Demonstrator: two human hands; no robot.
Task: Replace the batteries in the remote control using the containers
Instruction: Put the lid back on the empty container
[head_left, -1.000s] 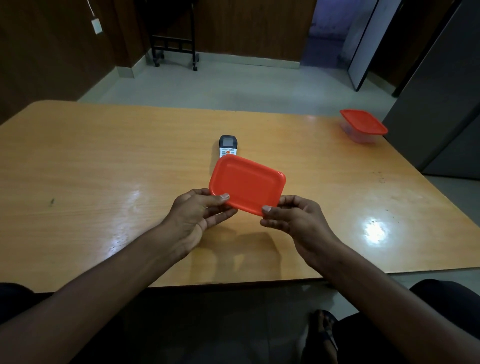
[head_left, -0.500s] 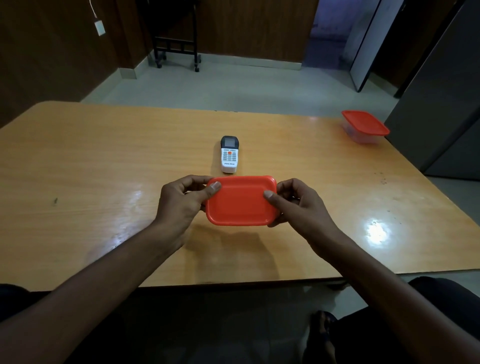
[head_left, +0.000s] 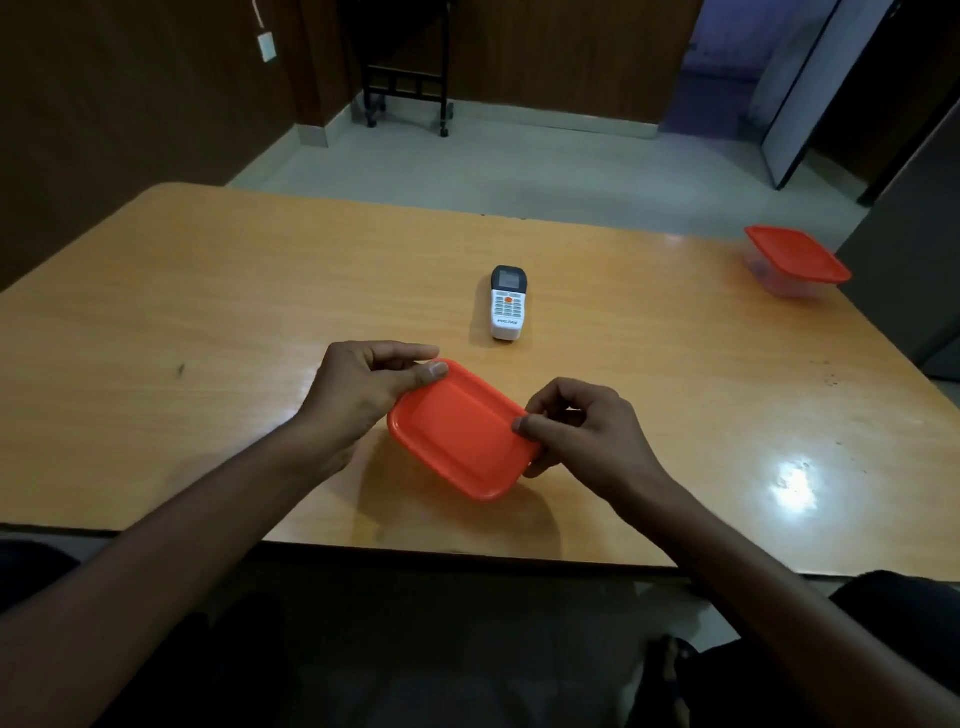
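A container with an orange lid (head_left: 460, 428) is near the table's front edge, turned at an angle; its body is hidden under the lid. My left hand (head_left: 363, 387) grips its far left corner, thumb on the lid. My right hand (head_left: 576, 426) pinches its right edge. A white remote control (head_left: 508, 304) with a dark screen end lies face up on the table just beyond the container, apart from both hands. A second clear container with an orange lid (head_left: 795, 260) stands at the far right corner.
The wooden table (head_left: 234, 322) spans the view, with a bright glare spot (head_left: 792, 480) at the right front. My dark-clothed knees show below the table's front edge. Beyond the table lie a grey floor and a black stand (head_left: 405, 88) against the wall.
The orange-lidded container came down from a tilted raised position toward the table and turned to an angle. Both hands kept hold of it, and the remote behind it came fully into view.
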